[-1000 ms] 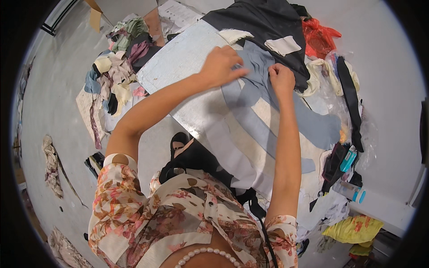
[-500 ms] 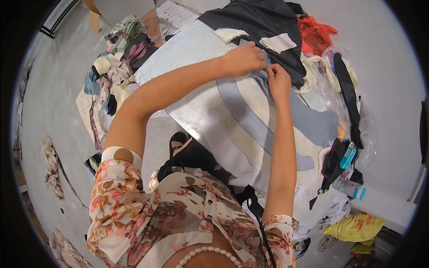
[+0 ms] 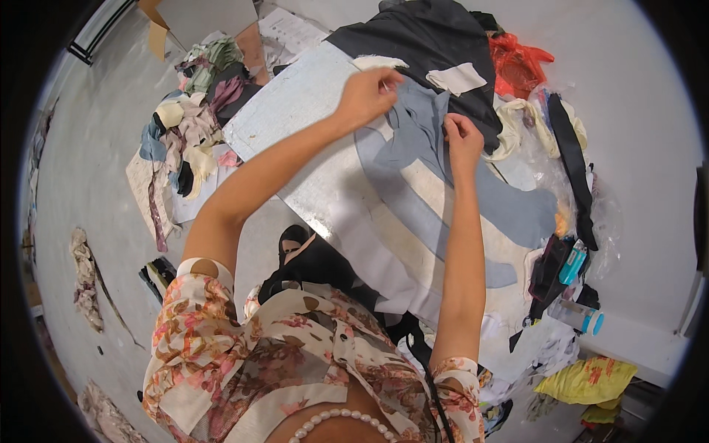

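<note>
A crumpled blue-grey fabric piece (image 3: 418,111) is stretched between my two hands over the light work board (image 3: 284,103). My left hand (image 3: 367,96) has its fingers curled, pinching the cloth at its upper left corner. On the other side, my right hand (image 3: 464,144) pinches the right edge between thumb and fingertips. Beneath them lies a long curved blue-grey strip (image 3: 406,199), flat on the board. To the right of my right forearm, a wider blue-grey fabric panel (image 3: 521,210) is spread out.
Dark cloth (image 3: 436,40) covers the board's far end, with a small white fabric scrap (image 3: 456,78) on it. A red plastic bag (image 3: 519,65) sits at the far right. Mixed fabric scraps (image 3: 196,129) are heaped left. A turquoise box (image 3: 573,262) and yellow bag (image 3: 587,378) lie right.
My hands have moved apart, the left one leftward and the right one slightly down. The blue-grey fabric between them has opened out from a bunched state.
</note>
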The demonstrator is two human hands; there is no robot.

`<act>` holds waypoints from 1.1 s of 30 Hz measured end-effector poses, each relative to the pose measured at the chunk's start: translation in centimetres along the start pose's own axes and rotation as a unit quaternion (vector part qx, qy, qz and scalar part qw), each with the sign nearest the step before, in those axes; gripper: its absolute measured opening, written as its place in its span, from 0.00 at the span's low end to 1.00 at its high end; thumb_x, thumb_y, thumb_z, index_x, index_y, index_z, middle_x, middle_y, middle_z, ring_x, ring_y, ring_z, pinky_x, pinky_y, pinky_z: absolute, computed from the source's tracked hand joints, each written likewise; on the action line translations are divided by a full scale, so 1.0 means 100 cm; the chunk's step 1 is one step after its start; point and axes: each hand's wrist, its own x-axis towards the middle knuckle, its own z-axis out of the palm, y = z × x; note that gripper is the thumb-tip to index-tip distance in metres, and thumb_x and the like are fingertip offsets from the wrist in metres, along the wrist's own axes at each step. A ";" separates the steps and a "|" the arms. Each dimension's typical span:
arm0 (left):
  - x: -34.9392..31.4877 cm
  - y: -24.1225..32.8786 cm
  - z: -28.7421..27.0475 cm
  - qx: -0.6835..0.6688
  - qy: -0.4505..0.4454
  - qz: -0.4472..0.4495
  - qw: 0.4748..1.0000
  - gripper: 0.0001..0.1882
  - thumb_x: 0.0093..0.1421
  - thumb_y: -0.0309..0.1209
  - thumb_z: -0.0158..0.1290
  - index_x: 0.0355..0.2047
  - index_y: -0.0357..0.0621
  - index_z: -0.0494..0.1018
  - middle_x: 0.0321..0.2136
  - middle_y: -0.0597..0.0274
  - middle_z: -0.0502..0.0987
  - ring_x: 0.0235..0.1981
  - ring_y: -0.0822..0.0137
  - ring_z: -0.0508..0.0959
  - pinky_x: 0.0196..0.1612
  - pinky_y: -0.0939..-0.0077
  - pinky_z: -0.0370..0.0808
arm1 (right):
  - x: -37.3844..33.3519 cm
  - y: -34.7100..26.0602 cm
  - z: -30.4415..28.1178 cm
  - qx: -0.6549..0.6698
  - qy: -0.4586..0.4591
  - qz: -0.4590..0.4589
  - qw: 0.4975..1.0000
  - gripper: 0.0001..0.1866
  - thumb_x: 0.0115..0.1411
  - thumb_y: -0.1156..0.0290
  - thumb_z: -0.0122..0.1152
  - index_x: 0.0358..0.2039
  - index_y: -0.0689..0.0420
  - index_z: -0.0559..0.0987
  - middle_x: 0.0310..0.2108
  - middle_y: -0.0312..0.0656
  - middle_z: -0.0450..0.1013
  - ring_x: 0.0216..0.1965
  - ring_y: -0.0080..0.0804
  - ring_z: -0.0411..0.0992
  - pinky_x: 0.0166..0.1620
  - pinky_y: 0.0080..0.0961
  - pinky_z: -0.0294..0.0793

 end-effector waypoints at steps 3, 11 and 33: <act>-0.018 0.035 0.020 -0.301 -0.165 -0.247 0.906 0.16 0.61 0.37 0.57 0.43 0.38 0.76 0.34 0.64 0.77 0.31 0.77 0.76 0.34 0.81 0.76 | -0.003 -0.020 -0.010 0.007 0.000 -0.045 0.999 0.05 0.56 0.77 0.61 0.33 0.61 0.81 0.27 0.39 0.77 0.26 0.28 0.73 0.32 0.23 0.71; -0.010 0.050 0.067 -0.502 -0.087 -0.247 0.824 0.12 0.65 0.36 0.54 0.39 0.38 0.75 0.33 0.63 0.79 0.25 0.76 0.77 0.30 0.83 0.75 | -0.004 -0.062 -0.036 -0.009 -0.007 -0.182 0.983 0.17 0.54 0.77 0.59 0.46 0.60 0.77 0.36 0.39 0.77 0.38 0.31 0.74 0.40 0.25 0.72; -0.126 0.044 -0.036 -0.309 -0.145 -0.336 0.878 0.10 0.57 0.30 0.62 0.34 0.36 0.77 0.20 0.67 0.75 0.11 0.75 0.72 0.17 0.83 0.70 | -0.220 -0.088 -0.189 -0.093 -0.234 0.222 0.942 0.12 0.47 0.77 0.70 0.29 0.59 0.74 0.19 0.27 0.58 0.24 0.17 0.55 0.27 0.19 0.57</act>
